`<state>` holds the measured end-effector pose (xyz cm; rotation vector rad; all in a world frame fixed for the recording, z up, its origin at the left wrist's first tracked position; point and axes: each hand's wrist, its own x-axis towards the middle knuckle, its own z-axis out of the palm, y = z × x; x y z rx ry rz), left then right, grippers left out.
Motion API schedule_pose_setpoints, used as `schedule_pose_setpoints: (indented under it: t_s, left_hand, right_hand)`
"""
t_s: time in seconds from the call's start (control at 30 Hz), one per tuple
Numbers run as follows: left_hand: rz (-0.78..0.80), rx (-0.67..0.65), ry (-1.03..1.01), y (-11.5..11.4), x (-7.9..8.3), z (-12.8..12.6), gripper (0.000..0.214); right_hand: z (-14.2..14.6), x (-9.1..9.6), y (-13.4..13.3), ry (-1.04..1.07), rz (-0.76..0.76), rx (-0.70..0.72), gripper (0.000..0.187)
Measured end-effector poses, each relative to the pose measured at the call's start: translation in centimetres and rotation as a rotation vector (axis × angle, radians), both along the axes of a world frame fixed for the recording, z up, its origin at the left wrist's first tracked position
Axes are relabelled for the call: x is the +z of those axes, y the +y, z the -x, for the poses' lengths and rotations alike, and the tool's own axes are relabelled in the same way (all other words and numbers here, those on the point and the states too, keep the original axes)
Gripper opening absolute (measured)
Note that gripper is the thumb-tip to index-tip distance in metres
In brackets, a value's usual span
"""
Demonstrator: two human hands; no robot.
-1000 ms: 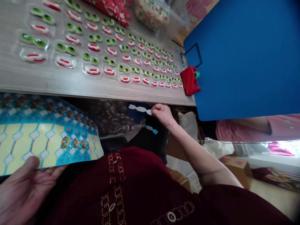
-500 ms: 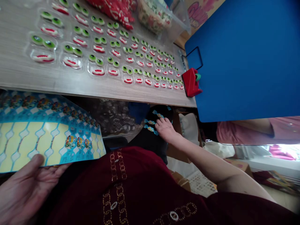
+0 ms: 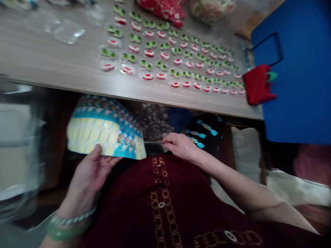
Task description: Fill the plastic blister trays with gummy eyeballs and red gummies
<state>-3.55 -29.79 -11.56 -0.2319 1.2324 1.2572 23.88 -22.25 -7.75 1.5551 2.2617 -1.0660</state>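
My left hand (image 3: 94,168) grips the lower edge of a sticker sheet (image 3: 90,125), thumb on top and fingers beneath. The sheet has blue printed labels along its upper part and a few at its lower right, with bare yellow backing between them. My right hand (image 3: 179,146) hovers over my lap, fingers loosely bent, with nothing visible in them. Beside it, several peeled blue labels (image 3: 198,134) lie on my black-clad leg. The picture is blurred.
On the table (image 3: 77,70) stand rows of clear trays (image 3: 128,69) with green eyes and red-white teeth shapes. A red tape dispenser (image 3: 257,84) sits near a blue panel (image 3: 297,86). Under the table edge is a heap of clear plastic pieces (image 3: 152,119). A red bag (image 3: 165,12) lies behind.
My right hand has left the labels on my leg and moved left toward the sheet. The view has swung left. My left hand still holds the sheet.
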Motion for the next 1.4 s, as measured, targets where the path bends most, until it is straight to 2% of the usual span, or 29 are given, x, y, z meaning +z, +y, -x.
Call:
schedule_pose_setpoints:
  t_s: [0.07,0.13,0.2,0.27,0.37,0.47,0.7,0.83,0.93,1.07,1.13,1.2,1.27,1.33,1.4]
  left_hand:
    - [-0.045,0.055,0.174,0.4,0.6,-0.6,0.034]
    - [-0.109,0.109,0.304,0.3,0.6,-0.4,0.029]
    - [-0.140,0.103,0.361,-0.4,0.2,0.1,0.026]
    - [-0.144,0.042,0.373,-1.1,0.0,0.5,0.028]
    - [-0.107,-0.067,0.411,-1.6,-0.1,0.7,0.034]
    - [-0.045,-0.136,0.458,-1.5,0.2,0.5,0.032]
    - [0.004,-0.206,0.506,-0.4,0.6,-0.8,0.029]
    - [-0.015,-0.161,0.564,0.1,0.3,-2.3,0.028]
    - [-0.020,-0.143,0.534,0.4,0.2,-2.7,0.027]
    - [-0.022,-0.166,0.427,0.5,0.4,-2.3,0.028]
    - [-0.026,-0.157,0.386,0.6,0.6,-2.0,0.028]
    - [-0.039,-0.132,0.348,0.6,0.9,-1.7,0.027]
    - [-0.055,-0.081,0.313,0.7,1.3,-1.4,0.026]
    - [-0.055,-0.017,0.294,0.7,1.7,-1.3,0.026]
    - [-0.028,0.020,0.272,0.7,2.1,-1.2,0.028]
  right_hand:
    - [4.7,-1.0,-0.2,0.264,0.127,0.005,0.015]
    - [9.0,-2.0,-0.5,0.421,0.191,0.057,0.014]
    - [12.1,-3.0,-0.7,0.481,0.226,0.109,0.013]
    - [13.6,-3.9,-0.7,0.479,0.237,0.128,0.013]
    - [13.8,-4.5,-0.5,0.440,0.193,0.103,0.015]
    - [13.5,-4.1,-0.5,0.431,0.122,0.074,0.013]
    - [13.8,-2.4,-0.7,0.304,0.025,0.094,0.018]
    - [13.4,-2.1,-0.6,0.262,-0.023,0.089,0.021]
    - [12.9,-2.6,-0.3,0.335,0.080,0.000,0.022]
    - [12.7,-4.1,-0.1,0.572,0.430,-0.336,0.015]
    - [12.7,-4.8,0.1,0.637,0.527,-0.443,0.012]
    - [12.5,-5.3,0.3,0.651,0.502,-0.456,0.012]
    - [12.3,-5.3,0.6,0.637,0.405,-0.422,0.013]
    - [12.2,-4.9,0.7,0.647,0.317,-0.385,0.014]
    - [12.3,-4.4,0.7,0.702,0.296,-0.354,0.014]
